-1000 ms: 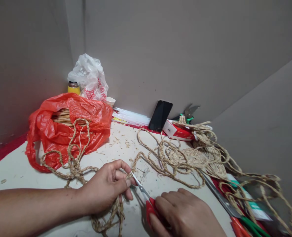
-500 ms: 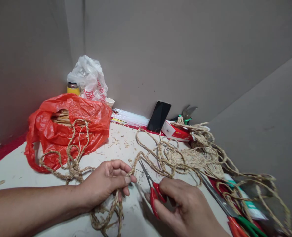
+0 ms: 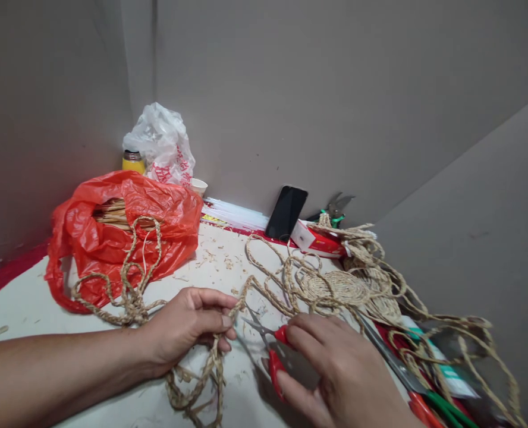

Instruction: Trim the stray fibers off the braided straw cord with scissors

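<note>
My left hand (image 3: 201,324) pinches a braided straw rope (image 3: 245,290) between thumb and fingers, low over the white tabletop. From that pinch the rope runs up and right to a loose pile, and its other part hangs in loops below the hand. A pair of red-handled scissors (image 3: 278,362) is in my right hand (image 3: 330,362), thumb and fingers in the handles. The blades are spread apart and point left at the rope beside my left fingertips; whether they touch it I cannot tell.
A red plastic bag (image 3: 166,202) with straw strips stands at left, a knotted rope bundle before it. A phone (image 3: 286,212) leans at the back. Coiled rope (image 3: 335,288) lies at right, near larger shears (image 3: 402,368) and pruners (image 3: 338,205). Straw scraps dot the table.
The scissors' blades have gone from nearly closed to spread apart, with the tips swung left and down towards the rope. My left hand still holds the rope in about the same place.
</note>
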Demonstrator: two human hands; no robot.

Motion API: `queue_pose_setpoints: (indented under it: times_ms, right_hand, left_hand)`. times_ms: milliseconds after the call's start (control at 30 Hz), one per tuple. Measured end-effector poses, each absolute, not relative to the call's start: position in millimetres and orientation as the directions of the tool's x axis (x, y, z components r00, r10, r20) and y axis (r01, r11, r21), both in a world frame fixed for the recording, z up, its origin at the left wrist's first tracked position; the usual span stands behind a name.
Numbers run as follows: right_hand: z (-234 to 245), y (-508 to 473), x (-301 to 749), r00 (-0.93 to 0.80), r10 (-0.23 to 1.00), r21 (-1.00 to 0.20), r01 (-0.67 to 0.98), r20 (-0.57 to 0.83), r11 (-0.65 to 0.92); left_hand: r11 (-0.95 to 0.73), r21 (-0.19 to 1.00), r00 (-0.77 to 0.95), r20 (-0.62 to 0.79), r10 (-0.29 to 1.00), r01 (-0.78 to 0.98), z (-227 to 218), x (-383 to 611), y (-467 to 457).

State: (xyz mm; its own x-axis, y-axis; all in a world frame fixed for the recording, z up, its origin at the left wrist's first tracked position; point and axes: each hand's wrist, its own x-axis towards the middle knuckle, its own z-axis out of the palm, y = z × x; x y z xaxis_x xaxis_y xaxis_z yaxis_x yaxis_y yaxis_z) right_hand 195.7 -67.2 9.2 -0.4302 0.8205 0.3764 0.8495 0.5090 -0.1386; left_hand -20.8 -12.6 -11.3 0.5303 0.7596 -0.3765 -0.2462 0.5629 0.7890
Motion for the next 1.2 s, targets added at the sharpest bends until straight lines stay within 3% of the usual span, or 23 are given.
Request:
queue_pose_setpoints:
  times_ms: [300, 733, 1200]
  right_hand:
    - [8.7, -68.9, 190.3, -0.400, 0.855, -0.013, 0.904, 0.330, 0.428]
    - [0.1, -70.4, 190.4, -0.345, 0.903, -0.081, 0.923, 0.254, 0.376]
    - [1.4, -73.2, 187.5, -0.447, 0.856, -0.080, 0.873, 0.259, 0.480]
  left_hand:
    - [0.561, 0.772, 0.523, -0.360, 0.773, -0.298, -14.7, -21.4, -11.9]
    - [0.564, 0.789, 0.547, -0.369, 0.752, -0.244, -14.9, -23.1, -11.4]
    - [0.570, 0.781, 0.544, -0.372, 0.752, -0.255, -16.0, -22.0, -11.8]
